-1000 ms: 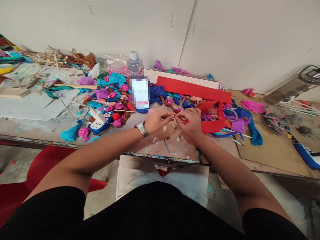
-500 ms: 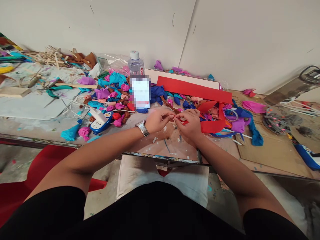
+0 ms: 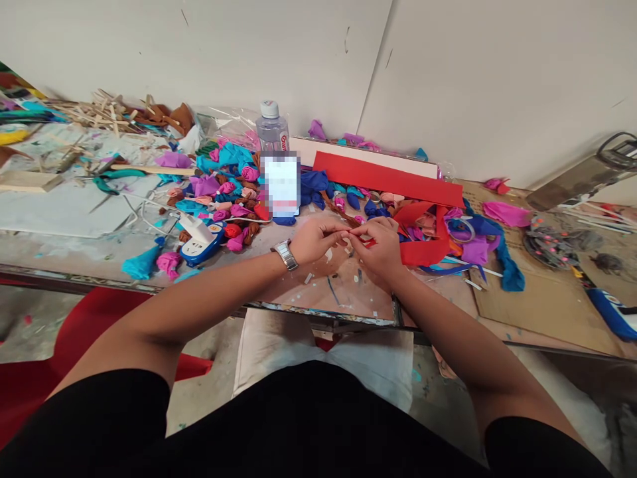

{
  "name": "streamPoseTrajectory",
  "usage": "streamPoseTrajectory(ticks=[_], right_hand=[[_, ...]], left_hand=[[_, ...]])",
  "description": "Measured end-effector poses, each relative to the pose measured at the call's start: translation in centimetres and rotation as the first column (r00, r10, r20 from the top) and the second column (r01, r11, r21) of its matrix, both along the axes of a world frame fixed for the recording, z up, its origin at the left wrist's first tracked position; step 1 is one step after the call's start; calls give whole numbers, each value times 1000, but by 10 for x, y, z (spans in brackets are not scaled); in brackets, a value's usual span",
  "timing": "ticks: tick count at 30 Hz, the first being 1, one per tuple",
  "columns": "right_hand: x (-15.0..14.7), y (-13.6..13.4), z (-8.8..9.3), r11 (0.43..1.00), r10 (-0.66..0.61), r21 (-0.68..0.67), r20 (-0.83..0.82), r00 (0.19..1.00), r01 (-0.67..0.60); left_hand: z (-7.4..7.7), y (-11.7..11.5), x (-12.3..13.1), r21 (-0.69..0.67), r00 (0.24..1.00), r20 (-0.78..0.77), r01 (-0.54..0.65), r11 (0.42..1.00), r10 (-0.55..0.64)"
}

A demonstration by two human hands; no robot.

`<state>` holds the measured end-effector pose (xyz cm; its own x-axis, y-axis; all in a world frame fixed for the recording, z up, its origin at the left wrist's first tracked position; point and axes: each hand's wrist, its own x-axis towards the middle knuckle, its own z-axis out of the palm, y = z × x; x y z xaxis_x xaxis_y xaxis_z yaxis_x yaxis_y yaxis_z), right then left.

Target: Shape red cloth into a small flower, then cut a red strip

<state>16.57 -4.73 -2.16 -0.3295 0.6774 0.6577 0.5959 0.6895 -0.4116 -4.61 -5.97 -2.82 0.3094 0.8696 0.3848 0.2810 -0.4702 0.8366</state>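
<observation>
Over the table's front part, my left hand, with a metal watch on its wrist, meets my right hand fingertip to fingertip. Both hands are closed in a pinch on a small piece of red crepe paper, mostly hidden by the fingers. Just right of my right hand lies a curled red crepe paper strip. Behind the hands, a long flat red strip lies along a white board. A lit phone, its screen blurred, leans upright in front of a plastic bottle.
Rolled crepe paper flowers in several colours heap up on the left, beside a blue and white power strip and green-handled pliers. Cardboard and a tape roll lie to the right. A wall stands behind.
The fingertips have shifted slightly against each other, and less red paper shows between them now. Nothing else on the table has moved.
</observation>
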Motion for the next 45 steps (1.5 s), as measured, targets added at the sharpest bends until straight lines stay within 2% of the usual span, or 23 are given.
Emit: streamPoseTrajectory(ticks=[10,15,24,36,45], right_hand=[[-1,-1,2,1000,-15,15,23,1000,14],[0,0,3,1000,1,-13,33,999,0],[3,1,1,999,39,29,41,998,-40],[5,4,-1,990,38,135,22,999,-40],[8,8,-3,978,82,195,0,997,-80]], left_hand=[[5,-1,1,47,999,-33,-18,999,20],[4,-1,0,40,1000,-26,16,999,-15],[0,4,1,-90,986,99,142,986,-133],[7,5,0,-134,979,154,151,979,-130],[0,6,1,-262,945,290,231,937,-151]])
